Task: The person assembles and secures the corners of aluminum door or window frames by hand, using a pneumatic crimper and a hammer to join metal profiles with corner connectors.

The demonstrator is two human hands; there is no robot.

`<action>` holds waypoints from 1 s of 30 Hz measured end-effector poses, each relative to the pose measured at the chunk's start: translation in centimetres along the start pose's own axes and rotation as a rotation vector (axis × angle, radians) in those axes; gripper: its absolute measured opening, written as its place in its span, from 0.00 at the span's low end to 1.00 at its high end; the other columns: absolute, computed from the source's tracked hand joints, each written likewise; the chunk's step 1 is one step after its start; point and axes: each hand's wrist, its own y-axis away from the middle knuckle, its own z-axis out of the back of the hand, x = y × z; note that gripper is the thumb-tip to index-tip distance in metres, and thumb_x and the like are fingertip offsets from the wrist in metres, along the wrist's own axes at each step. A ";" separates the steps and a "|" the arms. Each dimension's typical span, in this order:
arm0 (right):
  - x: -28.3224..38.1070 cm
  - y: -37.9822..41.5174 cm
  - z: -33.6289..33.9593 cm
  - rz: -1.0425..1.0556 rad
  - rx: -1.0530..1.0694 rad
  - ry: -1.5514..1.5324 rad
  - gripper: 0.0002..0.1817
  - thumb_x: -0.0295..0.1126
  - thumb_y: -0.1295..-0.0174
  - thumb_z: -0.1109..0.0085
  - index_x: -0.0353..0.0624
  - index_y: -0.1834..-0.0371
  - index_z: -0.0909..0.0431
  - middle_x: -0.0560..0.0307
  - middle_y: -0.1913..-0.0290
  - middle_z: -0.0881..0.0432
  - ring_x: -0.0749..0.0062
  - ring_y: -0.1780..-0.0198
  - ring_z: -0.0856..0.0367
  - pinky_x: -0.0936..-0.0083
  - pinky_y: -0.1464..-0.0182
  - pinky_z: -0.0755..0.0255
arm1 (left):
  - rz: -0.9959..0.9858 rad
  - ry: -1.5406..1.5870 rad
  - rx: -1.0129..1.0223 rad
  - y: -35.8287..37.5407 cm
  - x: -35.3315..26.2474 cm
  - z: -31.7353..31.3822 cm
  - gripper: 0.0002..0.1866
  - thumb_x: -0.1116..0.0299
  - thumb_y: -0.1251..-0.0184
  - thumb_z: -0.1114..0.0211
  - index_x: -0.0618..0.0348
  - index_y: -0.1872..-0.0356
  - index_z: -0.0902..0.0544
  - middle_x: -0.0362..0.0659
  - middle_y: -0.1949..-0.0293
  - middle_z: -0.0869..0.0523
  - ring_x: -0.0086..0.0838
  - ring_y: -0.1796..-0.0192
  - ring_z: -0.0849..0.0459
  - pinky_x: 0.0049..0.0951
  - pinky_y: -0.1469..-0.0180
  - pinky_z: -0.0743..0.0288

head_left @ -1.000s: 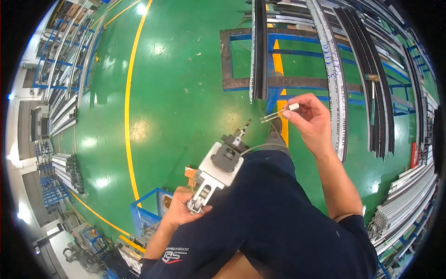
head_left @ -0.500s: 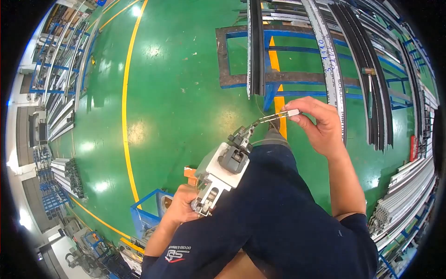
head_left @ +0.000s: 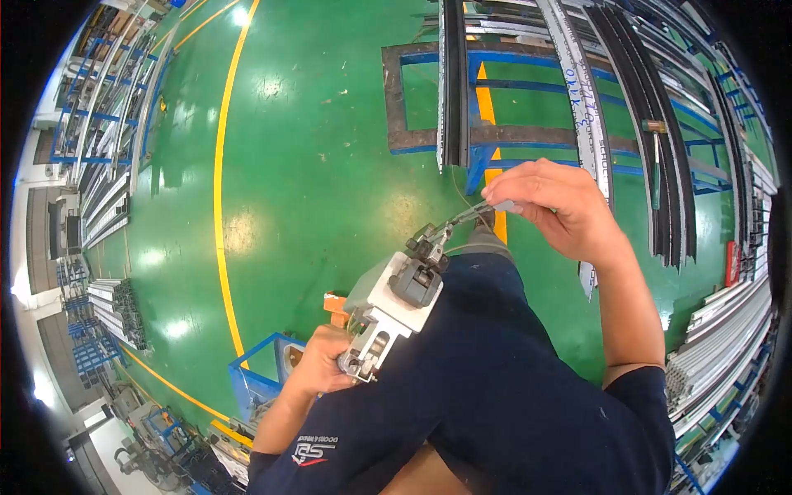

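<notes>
I am holding the grey tool (head_left: 394, 301) by its lower end with my left hand (head_left: 318, 367); the grip is closed around the metal handle part. The tool is resting against my thigh, its dark head pointing up and away from this grip. My right hand (head_left: 557, 210) is pinching a thin metal pin (head_left: 474, 213) between thumb and fingers. The pin is reaching from this grip down to the tool's head and is touching its tip. The green floor (head_left: 313, 165) is lying below.
</notes>
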 end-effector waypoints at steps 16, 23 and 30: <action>0.5 -0.3 1.6 0.029 0.074 0.153 0.12 0.24 0.38 0.35 0.50 0.53 0.14 0.60 0.52 0.10 0.58 0.52 0.13 0.64 0.52 0.23 | -0.037 0.011 0.026 0.3 1.1 0.1 0.10 0.71 0.46 0.19 0.56 0.72 0.15 0.42 0.80 0.18 0.33 0.81 0.21 0.30 0.74 0.31; 0.5 -0.1 1.3 -0.003 0.054 0.139 0.11 0.25 0.37 0.34 0.50 0.53 0.13 0.61 0.53 0.10 0.59 0.51 0.13 0.64 0.52 0.24 | -0.062 -0.019 0.022 0.0 0.8 0.1 0.09 0.71 0.47 0.19 0.57 0.70 0.14 0.42 0.79 0.19 0.34 0.80 0.22 0.31 0.73 0.30; 0.2 -0.2 1.2 0.030 0.066 0.143 0.11 0.25 0.38 0.33 0.50 0.53 0.13 0.61 0.53 0.10 0.60 0.53 0.13 0.65 0.53 0.24 | -0.050 -0.004 0.020 -0.3 0.3 0.1 0.10 0.70 0.47 0.19 0.57 0.71 0.15 0.42 0.80 0.20 0.36 0.80 0.23 0.32 0.72 0.31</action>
